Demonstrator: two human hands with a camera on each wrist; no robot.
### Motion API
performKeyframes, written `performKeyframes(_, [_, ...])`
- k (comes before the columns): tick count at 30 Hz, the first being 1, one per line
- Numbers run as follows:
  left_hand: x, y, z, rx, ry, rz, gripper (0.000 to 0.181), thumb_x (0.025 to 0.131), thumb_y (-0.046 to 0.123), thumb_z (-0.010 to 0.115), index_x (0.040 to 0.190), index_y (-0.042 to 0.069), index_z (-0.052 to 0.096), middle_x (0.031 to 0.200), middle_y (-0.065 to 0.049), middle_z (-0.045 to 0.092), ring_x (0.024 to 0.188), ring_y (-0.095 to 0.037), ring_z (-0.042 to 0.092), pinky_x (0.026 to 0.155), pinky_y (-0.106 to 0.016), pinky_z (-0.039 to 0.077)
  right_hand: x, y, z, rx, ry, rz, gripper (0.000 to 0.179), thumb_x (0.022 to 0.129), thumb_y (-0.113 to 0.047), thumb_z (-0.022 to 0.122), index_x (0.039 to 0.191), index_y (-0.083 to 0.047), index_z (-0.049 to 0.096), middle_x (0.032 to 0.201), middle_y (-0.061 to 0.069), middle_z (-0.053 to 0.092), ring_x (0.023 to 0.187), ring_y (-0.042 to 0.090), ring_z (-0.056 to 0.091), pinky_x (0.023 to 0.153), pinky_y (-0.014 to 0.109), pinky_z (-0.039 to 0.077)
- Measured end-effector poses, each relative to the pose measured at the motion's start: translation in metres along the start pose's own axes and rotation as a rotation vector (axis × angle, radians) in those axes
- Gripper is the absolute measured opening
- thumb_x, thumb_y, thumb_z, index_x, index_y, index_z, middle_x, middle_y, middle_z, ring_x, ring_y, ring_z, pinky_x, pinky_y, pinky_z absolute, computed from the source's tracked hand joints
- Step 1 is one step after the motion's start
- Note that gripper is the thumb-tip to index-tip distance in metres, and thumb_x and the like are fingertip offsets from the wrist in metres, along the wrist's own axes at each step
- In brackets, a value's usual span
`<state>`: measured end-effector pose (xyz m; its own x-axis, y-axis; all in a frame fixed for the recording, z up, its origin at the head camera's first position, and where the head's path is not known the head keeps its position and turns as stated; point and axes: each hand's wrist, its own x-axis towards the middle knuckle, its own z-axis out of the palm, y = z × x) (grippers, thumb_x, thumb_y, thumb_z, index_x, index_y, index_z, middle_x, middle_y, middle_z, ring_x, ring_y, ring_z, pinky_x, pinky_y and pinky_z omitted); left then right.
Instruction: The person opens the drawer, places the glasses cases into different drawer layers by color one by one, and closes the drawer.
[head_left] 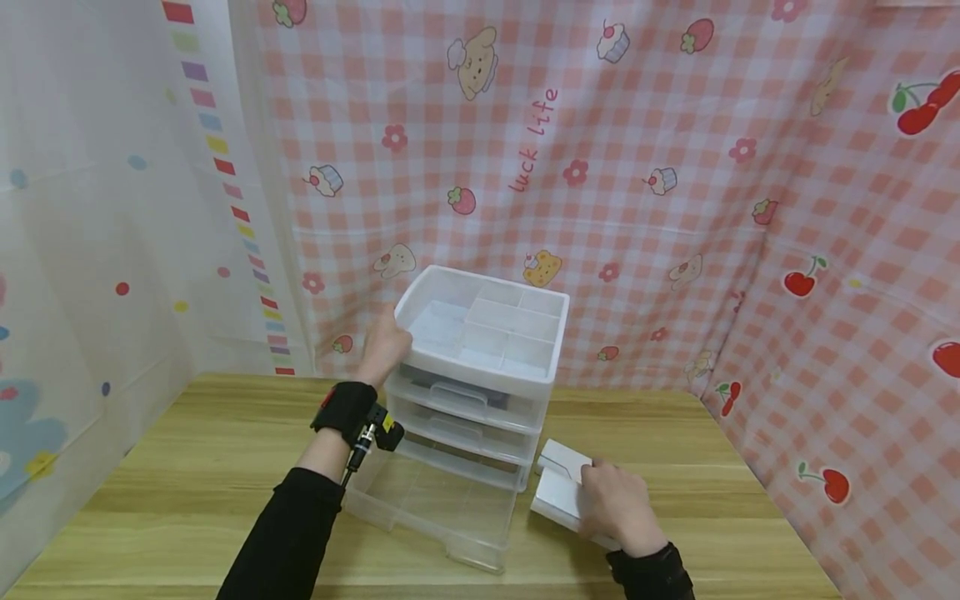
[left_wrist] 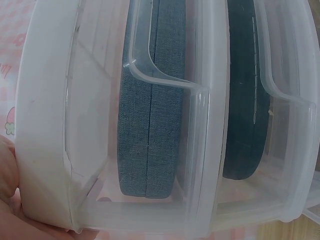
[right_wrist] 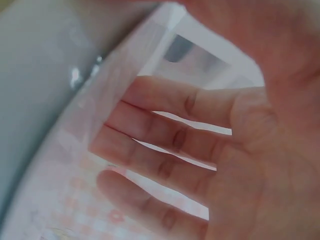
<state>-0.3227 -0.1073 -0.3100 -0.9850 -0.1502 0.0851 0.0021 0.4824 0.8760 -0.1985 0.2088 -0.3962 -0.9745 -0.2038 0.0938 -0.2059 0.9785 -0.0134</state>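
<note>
A white and clear plastic drawer organizer (head_left: pixel 480 375) stands on the table, its lowest drawer (head_left: pixel 442 508) pulled out toward me. My left hand (head_left: pixel 386 343) grips the left rim of its top tray; the left wrist view shows curled fingers (left_wrist: pixel 11 192) at that white edge. Through the drawer fronts there, a blue-grey fabric case (left_wrist: pixel 150 125) and a darker case (left_wrist: pixel 245 100) are visible. Right of the organizer, my right hand (head_left: pixel 617 504) holds a white, box-like item (head_left: pixel 558 492) between thumb and fingers. Its surface looks glossy and blurred in the right wrist view, so its kind is unclear.
The organizer's top tray has several compartments (head_left: pixel 517 321). A wood-grain table (head_left: pixel 225 467) lies beneath everything. Pink checked cloth (head_left: pixel 600 208) hangs behind and to the right, with a white dotted cloth (head_left: pixel 112 208) on the left.
</note>
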Motion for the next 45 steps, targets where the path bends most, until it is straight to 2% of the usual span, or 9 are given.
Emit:
performKeyframes(6, [-0.001, 0.001, 0.001, -0.014, -0.006, -0.015, 0.056, 0.086, -0.007, 0.043, 0.141, 0.001, 0.03, 0.141, -0.022, 0.042, 0.129, -0.036, 0.042, 0.109, -0.053, 0.035, -0.011, -0.004, -0.012, 0.016, 0.073, -0.054, 0.042, 0.042, -0.017, 0.085, 0.074, -0.011, 0.058, 0.078, 0.0, 0.054, 0.064, 0.019, 0.056, 0.051, 0.038, 0.045])
performKeyframes(11, [-0.003, -0.001, 0.0, -0.011, -0.011, 0.02, 0.056, 0.087, -0.006, 0.039, 0.142, -0.001, 0.029, 0.142, -0.023, 0.041, 0.13, -0.037, 0.041, 0.109, -0.053, 0.034, -0.016, -0.011, -0.019, 0.043, 0.17, -0.124, 0.043, 0.045, -0.022, 0.086, 0.077, -0.013, 0.058, 0.075, -0.004, 0.049, 0.062, 0.013, 0.051, 0.049, 0.033, 0.043])
performKeyframes(16, [-0.004, -0.001, 0.0, -0.014, -0.006, 0.044, 0.055, 0.087, -0.005, 0.037, 0.142, -0.003, 0.029, 0.142, -0.025, 0.041, 0.13, -0.038, 0.041, 0.109, -0.053, 0.035, -0.015, -0.025, -0.016, 0.029, 0.286, -0.216, 0.039, 0.048, -0.024, 0.081, 0.078, -0.009, 0.059, 0.074, -0.002, 0.048, 0.064, 0.012, 0.048, 0.049, 0.028, 0.042])
performKeyframes(25, [-0.005, -0.001, 0.0, -0.041, -0.015, 0.046, 0.054, 0.087, -0.005, 0.037, 0.141, -0.002, 0.029, 0.141, -0.024, 0.041, 0.129, -0.038, 0.041, 0.109, -0.054, 0.035, -0.011, -0.05, -0.005, 0.06, 0.38, -0.335, 0.046, 0.051, -0.021, 0.083, 0.09, -0.008, 0.062, 0.087, 0.002, 0.055, 0.076, 0.015, 0.05, 0.048, 0.024, 0.04])
performKeyframes(29, [-0.005, -0.001, 0.0, -0.034, -0.01, 0.054, 0.054, 0.088, -0.005, 0.037, 0.141, -0.002, 0.029, 0.141, -0.024, 0.042, 0.129, -0.038, 0.041, 0.108, -0.054, 0.035, -0.009, -0.059, -0.004, 0.069, 0.396, -0.371, 0.044, 0.051, -0.022, 0.081, 0.089, -0.009, 0.061, 0.088, 0.001, 0.056, 0.076, 0.015, 0.05, 0.047, 0.023, 0.039])
performKeyframes(35, [-0.005, 0.0, -0.002, -0.039, -0.02, 0.044, 0.054, 0.089, -0.004, 0.036, 0.143, -0.001, 0.028, 0.142, -0.024, 0.041, 0.129, -0.038, 0.041, 0.108, -0.055, 0.034, 0.0, -0.078, -0.01, 0.045, 0.413, -0.435, 0.036, 0.054, -0.022, 0.077, 0.083, -0.009, 0.06, 0.082, 0.001, 0.049, 0.073, 0.014, 0.047, 0.048, 0.019, 0.034])
performKeyframes(40, [-0.006, 0.0, -0.001, -0.048, -0.022, 0.037, 0.055, 0.088, -0.005, 0.038, 0.142, -0.001, 0.028, 0.141, -0.024, 0.041, 0.129, -0.038, 0.042, 0.109, -0.055, 0.034, 0.015, -0.099, -0.014, -0.02, 0.36, -0.482, 0.03, 0.058, -0.024, 0.078, 0.078, -0.011, 0.06, 0.081, 0.003, 0.05, 0.07, 0.015, 0.045, 0.046, 0.018, 0.031])
performKeyframes(45, [-0.006, -0.001, 0.0, -0.049, -0.017, 0.042, 0.054, 0.088, -0.005, 0.038, 0.141, -0.001, 0.029, 0.14, -0.024, 0.042, 0.127, -0.038, 0.042, 0.108, -0.055, 0.035, 0.028, -0.122, -0.017, -0.158, 0.287, -0.501, 0.035, 0.062, -0.037, 0.083, 0.078, -0.014, 0.062, 0.085, 0.003, 0.056, 0.07, 0.015, 0.05, 0.047, 0.021, 0.042])
